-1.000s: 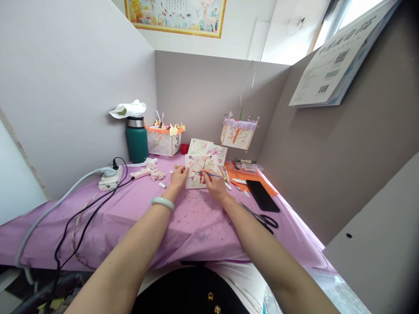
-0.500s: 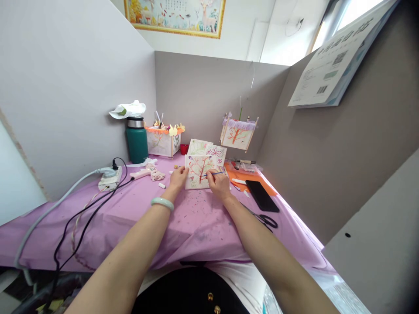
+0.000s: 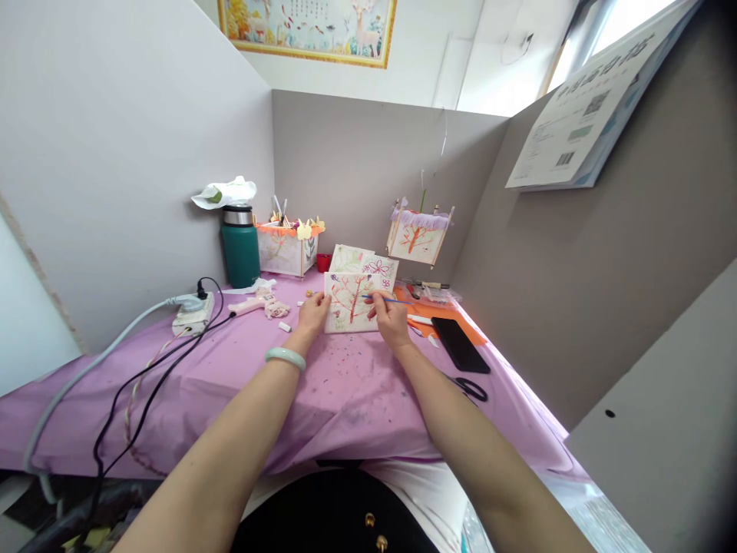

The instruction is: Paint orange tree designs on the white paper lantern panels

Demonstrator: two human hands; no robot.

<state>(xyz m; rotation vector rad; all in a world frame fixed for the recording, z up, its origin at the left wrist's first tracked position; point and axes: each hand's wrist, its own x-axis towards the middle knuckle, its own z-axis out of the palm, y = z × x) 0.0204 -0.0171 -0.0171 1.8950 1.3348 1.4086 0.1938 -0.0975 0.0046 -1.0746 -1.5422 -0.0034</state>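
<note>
My left hand [image 3: 314, 313] is closed on the left edge of a small white panel [image 3: 348, 303] drawn with a red-brown tree, holding it tilted up off the table. A thin blue stick, a crayon or pen [image 3: 394, 299], is pinched in my right hand [image 3: 391, 319]. Its tip lies over the upper right branches; whether it touches the panel I cannot tell. Two more drawn panels stand behind, one with a pink flower [image 3: 378, 266] and one with pale green lines [image 3: 350, 256].
On the right are a black phone [image 3: 459, 344], an orange sheet [image 3: 469, 329] and scissors [image 3: 472, 388]. A green bottle [image 3: 241, 253], a decorated box [image 3: 285, 250] and a power strip [image 3: 194, 311] with cables stand left. A drawn lantern [image 3: 418, 238] hangs at the back. Purple cloth [image 3: 345, 384] covers the table.
My right hand has moved right and slightly up with the blue stick, from near the trunk to the upper right branches. The left hand and panel have hardly shifted.
</note>
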